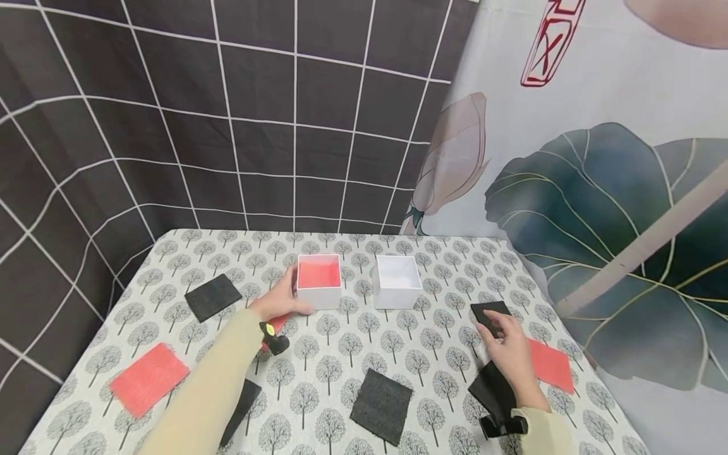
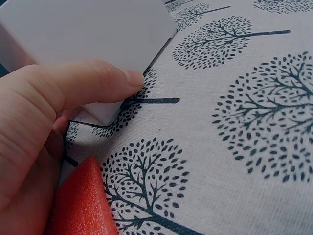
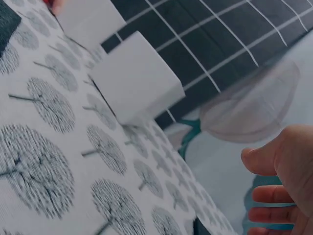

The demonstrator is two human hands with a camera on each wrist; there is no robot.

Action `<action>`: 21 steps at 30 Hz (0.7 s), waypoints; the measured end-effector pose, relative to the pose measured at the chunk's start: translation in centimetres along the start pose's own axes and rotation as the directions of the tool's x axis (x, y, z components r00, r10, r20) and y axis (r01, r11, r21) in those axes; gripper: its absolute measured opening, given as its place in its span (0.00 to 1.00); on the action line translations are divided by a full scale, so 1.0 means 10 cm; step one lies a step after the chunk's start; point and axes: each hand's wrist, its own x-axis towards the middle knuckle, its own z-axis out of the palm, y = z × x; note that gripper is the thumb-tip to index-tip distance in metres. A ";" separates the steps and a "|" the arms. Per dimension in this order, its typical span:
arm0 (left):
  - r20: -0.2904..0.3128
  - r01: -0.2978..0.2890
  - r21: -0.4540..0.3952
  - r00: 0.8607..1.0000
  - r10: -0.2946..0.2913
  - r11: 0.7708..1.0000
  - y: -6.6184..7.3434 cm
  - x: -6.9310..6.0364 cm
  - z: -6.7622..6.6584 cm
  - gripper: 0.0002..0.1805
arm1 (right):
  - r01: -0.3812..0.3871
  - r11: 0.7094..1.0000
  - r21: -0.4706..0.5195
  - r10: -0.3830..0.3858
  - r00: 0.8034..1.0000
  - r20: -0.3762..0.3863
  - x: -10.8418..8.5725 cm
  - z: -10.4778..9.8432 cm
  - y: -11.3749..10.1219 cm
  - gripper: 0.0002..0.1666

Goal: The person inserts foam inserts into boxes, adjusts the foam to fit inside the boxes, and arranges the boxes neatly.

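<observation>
Your left hand [image 1: 280, 299] had its fingers round a white, open-topped square box [image 1: 324, 299], red inside; your right hand [image 1: 510, 351], fingers loosely bent, held nothing near a black square sheet [image 1: 484, 309].

Bright head view, dimmer wrist views
Diffuse light falls evenly across the tabletop [image 1: 327, 344] — shadows are faint. The dark curtain's [image 1: 256, 142] white lines bow at the left, lens-bent. The left wrist view is greyish, softly shaded beneath the white box [image 2: 93, 36]; the right is cool and hazy — the printed flower [image 3: 249, 107] looks soft.
</observation>
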 end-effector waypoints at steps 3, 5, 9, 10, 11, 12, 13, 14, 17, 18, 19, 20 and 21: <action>0.003 0.002 0.004 1.000 -0.002 1.000 0.01 0.01 0.00 0.63 | -0.030 1.000 0.006 0.030 0.999 -0.023 -0.03 -0.07 0.06 0.22; -0.002 0.002 0.004 1.000 -0.002 1.000 0.01 0.01 0.00 0.63 | -0.067 0.998 0.020 0.067 0.998 -0.016 -0.04 -0.16 -0.01 0.22; -0.005 -0.002 0.002 1.000 0.002 1.000 0.00 0.00 0.00 0.63 | -0.125 0.992 -0.029 0.124 0.992 -0.014 -0.05 -0.24 -0.02 0.21; -0.006 -0.002 -0.002 1.000 0.002 1.000 0.00 0.00 0.00 0.63 | -0.134 0.991 -0.020 0.134 0.991 -0.003 -0.05 -0.26 -0.01 0.22; -0.005 -0.004 -0.002 1.000 0.004 1.000 -0.01 0.00 0.00 0.63 | -0.137 0.990 -0.046 0.136 0.991 -0.011 -0.05 -0.25 0.08 0.22; -0.007 -0.006 -0.003 1.000 0.006 1.000 -0.01 0.01 0.00 0.63 | -0.153 0.986 -0.066 0.152 0.988 -0.016 -0.06 -0.26 0.11 0.22; -0.009 -0.006 -0.001 1.000 0.006 1.000 -0.01 0.01 0.00 0.63 | -0.171 0.984 -0.054 0.170 0.985 -0.016 -0.07 -0.27 0.14 0.23; -0.012 -0.007 -0.002 1.000 0.007 1.000 0.00 0.01 0.00 0.62 | -0.187 0.981 -0.040 0.187 0.982 -0.017 -0.07 -0.29 0.16 0.23; -0.013 0.001 -0.006 1.000 -0.001 1.000 0.01 0.01 0.01 0.63 | -0.252 0.965 -0.064 0.252 0.968 -0.010 -0.09 -0.36 0.23 0.26; -0.014 0.005 -0.006 1.000 -0.005 1.000 0.02 0.00 0.01 0.63 | -0.287 0.956 -0.064 0.288 0.958 0.005 -0.09 -0.42 0.17 0.26; -0.015 0.010 -0.006 1.000 -0.011 1.000 0.02 0.00 0.01 0.63 | -0.308 0.949 -0.066 0.310 0.951 0.020 -0.09 -0.46 0.17 0.27; -0.016 0.015 -0.007 1.000 -0.015 1.000 0.02 0.00 0.02 0.63 | -0.318 0.944 -0.089 0.322 0.946 0.031 -0.09 -0.50 0.18 0.27; -0.017 0.020 -0.003 1.000 -0.021 1.000 0.02 0.00 0.02 0.64 | -0.335 0.935 -0.116 0.341 0.939 0.044 -0.10 -0.53 0.19 0.28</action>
